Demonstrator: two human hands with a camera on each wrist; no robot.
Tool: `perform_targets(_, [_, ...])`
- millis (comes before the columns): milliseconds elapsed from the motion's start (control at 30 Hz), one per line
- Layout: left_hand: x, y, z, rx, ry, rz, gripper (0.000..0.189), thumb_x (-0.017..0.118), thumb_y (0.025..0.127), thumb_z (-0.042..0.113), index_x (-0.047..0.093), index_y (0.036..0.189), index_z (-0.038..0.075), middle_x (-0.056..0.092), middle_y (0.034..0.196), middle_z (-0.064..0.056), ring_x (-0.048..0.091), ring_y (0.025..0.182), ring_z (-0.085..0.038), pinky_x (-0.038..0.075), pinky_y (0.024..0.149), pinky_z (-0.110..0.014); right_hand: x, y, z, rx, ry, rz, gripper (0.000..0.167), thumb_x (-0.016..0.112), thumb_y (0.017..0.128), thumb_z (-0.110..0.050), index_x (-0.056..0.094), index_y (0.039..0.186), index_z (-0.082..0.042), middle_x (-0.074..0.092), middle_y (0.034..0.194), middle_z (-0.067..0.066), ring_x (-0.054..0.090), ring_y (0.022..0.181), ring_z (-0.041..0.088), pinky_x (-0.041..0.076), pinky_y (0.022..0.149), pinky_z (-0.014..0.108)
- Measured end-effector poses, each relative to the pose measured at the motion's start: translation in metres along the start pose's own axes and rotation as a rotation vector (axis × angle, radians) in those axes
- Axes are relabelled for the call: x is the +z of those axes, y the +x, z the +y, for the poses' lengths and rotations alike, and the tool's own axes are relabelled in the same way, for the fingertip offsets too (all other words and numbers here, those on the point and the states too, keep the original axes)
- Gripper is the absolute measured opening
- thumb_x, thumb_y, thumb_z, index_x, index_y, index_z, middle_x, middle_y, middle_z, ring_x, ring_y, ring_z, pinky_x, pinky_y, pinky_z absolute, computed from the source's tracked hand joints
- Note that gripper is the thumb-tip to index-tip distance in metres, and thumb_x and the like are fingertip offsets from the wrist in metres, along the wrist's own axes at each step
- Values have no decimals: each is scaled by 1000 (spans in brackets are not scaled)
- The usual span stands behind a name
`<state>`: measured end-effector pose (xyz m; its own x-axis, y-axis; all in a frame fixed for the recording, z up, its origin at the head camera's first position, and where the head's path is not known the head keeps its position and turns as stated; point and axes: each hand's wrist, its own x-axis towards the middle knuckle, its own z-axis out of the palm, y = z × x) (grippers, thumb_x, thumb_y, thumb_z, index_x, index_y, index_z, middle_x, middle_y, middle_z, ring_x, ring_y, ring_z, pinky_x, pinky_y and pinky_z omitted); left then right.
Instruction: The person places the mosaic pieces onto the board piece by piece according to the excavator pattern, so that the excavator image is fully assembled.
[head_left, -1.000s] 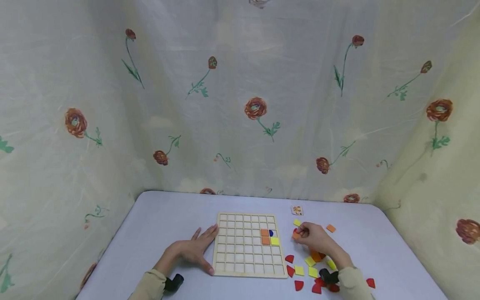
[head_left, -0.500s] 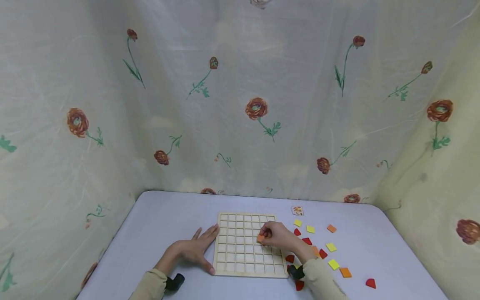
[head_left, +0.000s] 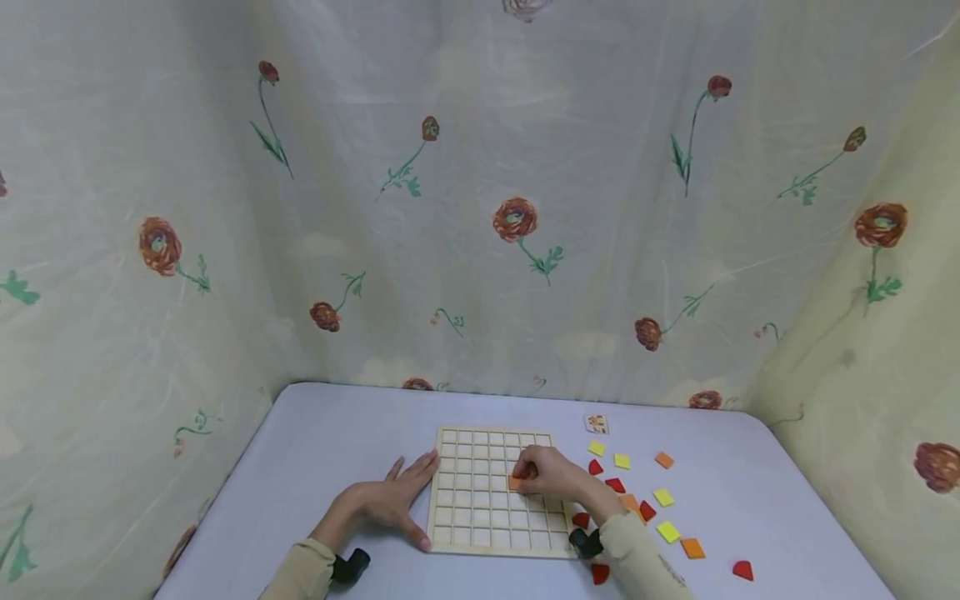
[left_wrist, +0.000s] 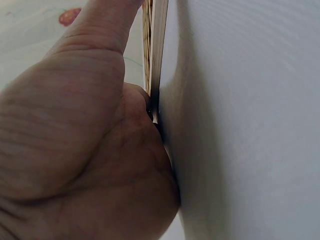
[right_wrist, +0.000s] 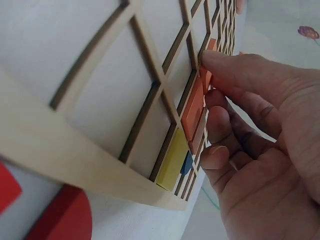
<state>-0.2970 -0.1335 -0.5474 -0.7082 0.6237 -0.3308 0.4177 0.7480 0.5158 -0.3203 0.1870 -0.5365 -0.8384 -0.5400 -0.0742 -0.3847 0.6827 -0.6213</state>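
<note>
since one second ago, the right hand has moved over the grid board; it pinches an orange square inward from the right edge. the left hand, fingers spread wide, touches the board's left edge. on the counter, red pieces lie near the board's right edge.

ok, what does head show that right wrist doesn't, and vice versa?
Head only: the picture card beyond the loose pieces, the loose yellow squares on the table, and the left sleeve.

Right wrist only: a yellow square and a blue piece sitting in the board's cells; neither is visible from head.

Both: the grid board, the right hand with an orange square at its fingertips, red pieces, and the flowered curtain.
</note>
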Motion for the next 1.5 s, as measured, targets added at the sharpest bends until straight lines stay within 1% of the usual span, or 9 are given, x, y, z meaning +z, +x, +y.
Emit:
perform_targets(167, [-1, 1, -1, 11, 10, 13, 129, 78, 67, 61, 2, 155, 7, -5, 164, -10, -6, 151, -26, -7, 120, -54, 0, 0, -1, -10, -8, 16, 11, 74, 84, -13, 67, 93, -12, 62, 87, -3, 53, 78, 12, 47, 68, 22])
perform_targets(267, [0, 2, -2, 8, 19, 11, 129, 78, 67, 63, 1, 156, 8, -6, 164, -8, -6, 151, -25, -7, 120, -53, -2, -4, 0, -1, 33, 29, 15, 75, 84, -15, 66, 95, -11, 62, 88, -2, 53, 78, 12, 47, 68, 22])
perform_targets(433, [2, 4, -2, 4, 17, 10, 130, 77, 66, 64, 1, 156, 9, -6, 164, -7, -6, 151, -24, -7, 120, -53, -16, -15, 13, 22, 118, 113, 21, 74, 85, -19, 63, 99, -7, 61, 88, 1, 53, 78, 13, 46, 64, 21])
perform_targets(567, [2, 3, -2, 14, 19, 19, 129, 78, 67, 62, 2, 156, 7, -4, 164, -9, -5, 151, -25, -7, 120, -53, -37, -27, 31, 118, 130, 224, 25, 73, 85, -17, 62, 104, -6, 61, 94, 5, 51, 83, 15, 45, 62, 23])
perform_targets(767, [1, 2, -1, 7, 17, 23, 129, 79, 66, 61, 3, 156, 7, -4, 164, -9, -5, 151, -25, -7, 120, -53, -65, -52, 66, 315, 115, 338, 39, 72, 86, -16, 54, 118, -5, 56, 110, 13, 47, 95, 23, 44, 71, 27])
perform_targets(1000, [2, 2, -1, -18, 15, 19, 131, 79, 65, 63, 3, 156, 9, -4, 164, -9, -5, 151, -26, -7, 120, -53, -82, -84, 106, 405, 98, 393, 45, 68, 88, -20, 50, 123, 1, 53, 111, 18, 46, 93, 24, 43, 73, 28])
perform_targets(1200, [3, 3, -2, -6, 9, 21, 130, 79, 65, 62, 3, 156, 8, -4, 164, -9, -5, 151, -26, -7, 120, -53, -90, -107, 134, 476, 105, 452, 49, 67, 88, -18, 46, 124, 8, 52, 113, 24, 50, 94, 29, 48, 74, 32])
perform_targets(1400, [3, 3, -2, -12, 18, 16, 130, 79, 66, 63, 3, 156, 8, -4, 164, -9, -5, 151, -26, -7, 120, -53, -89, -117, 159, 582, 101, 445, 56, 68, 88, -20, 42, 124, 14, 49, 116, 29, 49, 100, 35, 47, 88, 48])
perform_targets(1500, [3, 3, -1, -10, 14, 19, 129, 79, 66, 62, 3, 156, 8, -3, 164, -9, -4, 151, -26, -7, 120, -53, -88, -118, 167, 596, 85, 439, 52, 67, 89, -21, 45, 122, 12, 50, 114, 27, 49, 98, 33, 47, 87, 48])
